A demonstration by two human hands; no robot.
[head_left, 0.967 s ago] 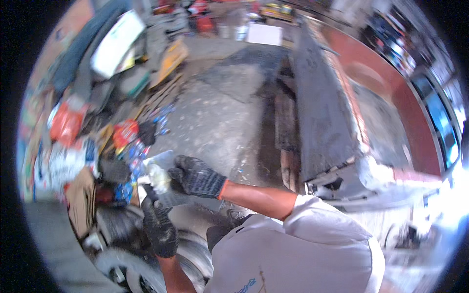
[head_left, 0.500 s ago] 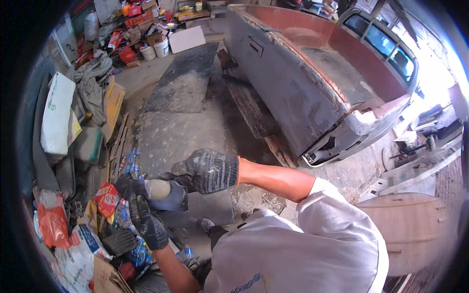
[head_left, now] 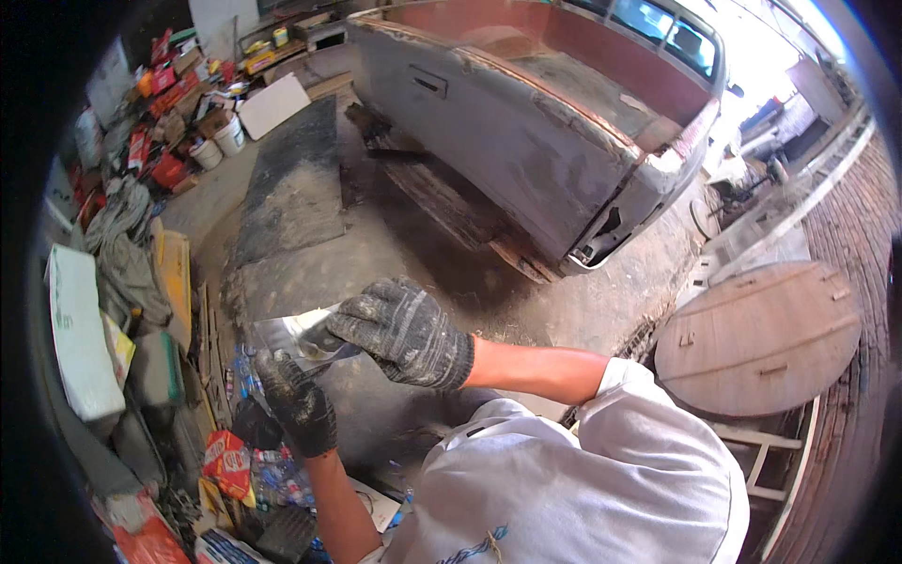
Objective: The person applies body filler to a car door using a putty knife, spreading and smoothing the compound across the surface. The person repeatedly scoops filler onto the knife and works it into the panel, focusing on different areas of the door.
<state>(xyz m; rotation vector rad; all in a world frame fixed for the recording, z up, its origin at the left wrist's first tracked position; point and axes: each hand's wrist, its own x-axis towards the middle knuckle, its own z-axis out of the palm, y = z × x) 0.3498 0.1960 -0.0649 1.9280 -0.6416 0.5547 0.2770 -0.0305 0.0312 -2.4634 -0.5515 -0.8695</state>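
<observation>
My gloved left hand is closed around the near edge of a thin grey plate with a shiny face. Cream-coloured paste, likely putty, lies along its far side. Over the plate's right part, my gloved right hand has its fingers closed on what looks like a putty scraper, a flat dark piece mostly hidden by the glove. Both knitted gloves are dark grey and smeared with pale dust. Beyond the hands stands a grey, patchily sanded pickup bed with a reddish inside.
Wooden planks lie below the pickup bed. A dark sheet covers part of the floor. Bottles, bags and boxes crowd the left side. To the right is a round wooden board; white buckets stand at the back left.
My view has turned, so the pickup bed sits further left. The plate has tilted, and the paste shows as a thin strip instead of a round lump. My right hand has come over the plate.
</observation>
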